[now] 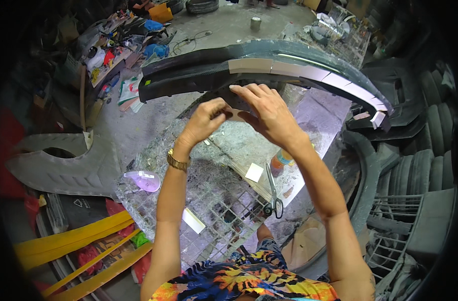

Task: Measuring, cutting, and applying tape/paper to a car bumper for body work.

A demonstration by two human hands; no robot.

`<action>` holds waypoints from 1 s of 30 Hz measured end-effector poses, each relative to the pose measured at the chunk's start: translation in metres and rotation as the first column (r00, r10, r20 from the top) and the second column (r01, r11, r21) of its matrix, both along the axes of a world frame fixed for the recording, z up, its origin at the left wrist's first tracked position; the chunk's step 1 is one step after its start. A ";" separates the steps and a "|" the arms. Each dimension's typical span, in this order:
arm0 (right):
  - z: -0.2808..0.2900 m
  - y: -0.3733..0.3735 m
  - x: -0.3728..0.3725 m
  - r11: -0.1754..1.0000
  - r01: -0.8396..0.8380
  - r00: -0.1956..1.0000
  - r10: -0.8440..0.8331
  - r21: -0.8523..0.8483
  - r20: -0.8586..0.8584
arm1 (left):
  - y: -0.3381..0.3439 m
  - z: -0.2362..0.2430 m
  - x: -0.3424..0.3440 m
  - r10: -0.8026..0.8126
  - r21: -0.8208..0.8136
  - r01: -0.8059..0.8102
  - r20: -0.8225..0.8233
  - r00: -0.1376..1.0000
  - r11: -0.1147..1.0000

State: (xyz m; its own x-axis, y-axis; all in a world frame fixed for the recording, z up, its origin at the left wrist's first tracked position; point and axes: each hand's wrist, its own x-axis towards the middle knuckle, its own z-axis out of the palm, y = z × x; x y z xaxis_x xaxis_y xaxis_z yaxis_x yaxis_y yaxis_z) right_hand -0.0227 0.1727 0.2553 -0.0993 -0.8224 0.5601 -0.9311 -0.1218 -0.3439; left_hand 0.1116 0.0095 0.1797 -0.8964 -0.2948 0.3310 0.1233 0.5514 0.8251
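My left hand (206, 120), with a gold watch at its wrist, pinches a small tan piece (234, 115) that looks like paper or tape. Its other end meets the thumb of my right hand (271, 111), whose fingers curve above it. Just beyond both hands a long dark curved car bumper part (189, 79) lies across the work surface. Pale tan strips (250, 65) run end to end along its middle and right side. Below my right hand, scissors (273, 200) lie beside a white square (254, 172) and an orange-brown bottle (279, 163), partly behind my forearm.
A purple-tinted clear spray bottle (143, 181) and a white strip (194, 220) lie on the stained grid-topped table (224, 210). A grey car fender (53, 165) is at left, near yellow strips (78, 233). Stacked dark parts (435, 125) and a wire rack (394, 226) flank the right.
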 end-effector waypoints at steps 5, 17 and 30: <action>0.014 -0.038 -0.011 0.909 -0.293 0.948 0.237 0.297 0.211 | 0.014 0.011 0.014 0.203 0.218 -0.178 -0.098 0.974 0.960; 0.038 -0.121 -0.047 0.800 -0.489 0.848 0.345 0.346 0.402 | 0.040 -0.036 -0.042 0.768 0.872 -0.217 -0.239 0.595 0.440; -0.014 -0.029 -0.026 0.876 -0.407 0.880 0.300 0.260 0.367 | 0.098 -0.054 -0.029 0.822 0.685 -0.521 -0.207 0.531 0.509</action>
